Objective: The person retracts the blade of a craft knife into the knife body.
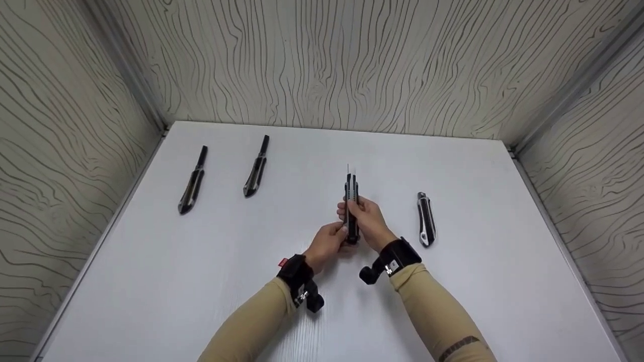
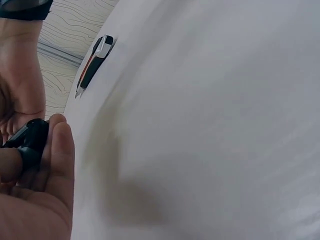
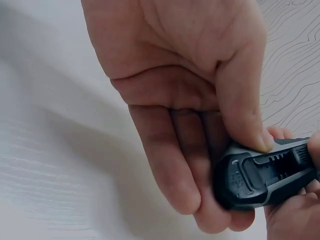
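While a grey and black retractable utility knife [image 1: 351, 188] stands lengthwise just right of the frame's centre, both hands grip it above a white table [image 1: 216, 256]. The left hand [image 1: 326, 244] pinches its lower end, thumb on top and fingers beneath; the right hand [image 1: 370, 218] holds the middle of the handle, thumb on the upper face and fingers curled underneath. At the knife's upper end, a thin dark sliver [image 1: 347, 168] sticks out, too small to identify.

Toward the upper left of the frame, two slim silver and black utility knives [image 1: 256, 170] lie apart, narrow black ends upward. Right of the hands, a shorter silver utility knife with a black panel [image 1: 426, 221] lies near the right hand. Pale wood-grain walls [image 1: 312, 60] surround the table.
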`<state>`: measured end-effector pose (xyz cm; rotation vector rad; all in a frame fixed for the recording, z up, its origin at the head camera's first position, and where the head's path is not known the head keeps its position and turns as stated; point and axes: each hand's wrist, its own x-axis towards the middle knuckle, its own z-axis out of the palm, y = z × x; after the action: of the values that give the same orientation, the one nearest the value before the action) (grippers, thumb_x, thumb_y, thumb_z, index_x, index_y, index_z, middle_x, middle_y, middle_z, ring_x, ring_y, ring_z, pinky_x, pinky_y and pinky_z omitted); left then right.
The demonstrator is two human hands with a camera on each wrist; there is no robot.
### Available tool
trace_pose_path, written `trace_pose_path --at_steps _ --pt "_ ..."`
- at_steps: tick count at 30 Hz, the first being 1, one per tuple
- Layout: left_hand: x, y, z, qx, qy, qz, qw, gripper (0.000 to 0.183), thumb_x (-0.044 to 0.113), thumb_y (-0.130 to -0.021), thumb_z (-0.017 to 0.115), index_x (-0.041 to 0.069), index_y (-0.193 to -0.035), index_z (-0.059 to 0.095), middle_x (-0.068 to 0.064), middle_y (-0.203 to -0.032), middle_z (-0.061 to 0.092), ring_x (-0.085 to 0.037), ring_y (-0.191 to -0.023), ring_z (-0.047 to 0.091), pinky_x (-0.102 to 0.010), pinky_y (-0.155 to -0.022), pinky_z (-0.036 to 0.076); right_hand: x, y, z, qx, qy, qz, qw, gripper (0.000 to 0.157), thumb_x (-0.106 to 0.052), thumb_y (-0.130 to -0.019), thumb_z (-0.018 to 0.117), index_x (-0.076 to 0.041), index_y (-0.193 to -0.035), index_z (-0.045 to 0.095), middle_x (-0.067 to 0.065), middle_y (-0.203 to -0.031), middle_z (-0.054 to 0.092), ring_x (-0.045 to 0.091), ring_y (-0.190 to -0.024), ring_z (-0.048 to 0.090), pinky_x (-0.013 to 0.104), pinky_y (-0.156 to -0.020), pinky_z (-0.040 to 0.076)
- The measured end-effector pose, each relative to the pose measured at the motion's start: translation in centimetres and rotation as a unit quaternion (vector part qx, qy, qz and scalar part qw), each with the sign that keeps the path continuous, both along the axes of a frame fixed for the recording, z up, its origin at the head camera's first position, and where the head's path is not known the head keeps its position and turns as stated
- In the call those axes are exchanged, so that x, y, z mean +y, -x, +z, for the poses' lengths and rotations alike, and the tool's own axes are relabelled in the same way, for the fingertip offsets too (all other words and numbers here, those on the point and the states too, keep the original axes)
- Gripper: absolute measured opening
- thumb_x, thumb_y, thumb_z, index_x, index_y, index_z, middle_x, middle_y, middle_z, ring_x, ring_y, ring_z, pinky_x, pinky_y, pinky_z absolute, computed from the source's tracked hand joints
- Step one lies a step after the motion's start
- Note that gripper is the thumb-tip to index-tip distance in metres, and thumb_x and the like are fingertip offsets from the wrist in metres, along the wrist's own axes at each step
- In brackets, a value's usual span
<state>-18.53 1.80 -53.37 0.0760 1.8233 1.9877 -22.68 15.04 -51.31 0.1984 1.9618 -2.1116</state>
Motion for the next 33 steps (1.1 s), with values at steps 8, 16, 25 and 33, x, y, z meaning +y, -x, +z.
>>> trace_pose_path --at_steps 8,16,25,33 --pt "-0.3 -0.1 -0.1 0.003 -0.015 0.003 0.9999 0.033 0.012 -0.106 0.038 -0.007 -0.126 0.054 -0.023 -0.11 0.066 -0.039 -0.107 0.066 -0.047 -0.094 0.054 0.8 0.1 0.1 0.002 -0.021 0.029 0.999 0.04 -0.019 -0.104 0.046 0.005 -0.137 0.046 0.02 -0.127 0.061 0.015 -0.105 0.065 0.028 -0.097 0.052" --pt "-0.2 -0.2 -0.5 -0.025 -0.05 -0.005 0.9984 0.035 0.016 -0.106 0.04 -0.008 -0.126 0.054 -0.022 -0.115 0.066 -0.031 -0.104 0.068 -0.044 -0.096 0.054 1.2 0.2 0.4 -0.002 -0.029 0.016 0.999 0.04 -0.021 -0.103 0.048 0.002 -0.136 0.048 0.019 -0.126 0.062 0.016 -0.108 0.065 0.03 -0.097 0.052" --pt "0.1 -0.2 -0.7 -0.021 -0.056 0.005 0.9982 0.032 0.015 -0.105 0.041 -0.006 -0.123 0.057 -0.021 -0.111 0.068 -0.022 -0.094 0.069 -0.042 -0.093 0.056 1.1 0.1 0.0 -0.014 -0.024 0.006 1.0 0.045 -0.028 -0.102 0.05 0.006 -0.13 0.053 0.015 -0.115 0.068 0.016 -0.099 0.066 0.027 -0.088 0.054" --pt "0.3 -0.2 -0.6 -0.032 -0.043 0.008 0.9985 0.033 0.014 -0.106 0.037 -0.005 -0.121 0.059 -0.013 -0.104 0.07 -0.018 -0.089 0.07 -0.036 -0.087 0.058 1.0 0.0 0.2 -0.02 -0.022 -0.002 1.0 0.041 -0.023 -0.103 0.049 0.008 -0.13 0.052 0.018 -0.116 0.067 0.015 -0.096 0.067 0.026 -0.086 0.054"
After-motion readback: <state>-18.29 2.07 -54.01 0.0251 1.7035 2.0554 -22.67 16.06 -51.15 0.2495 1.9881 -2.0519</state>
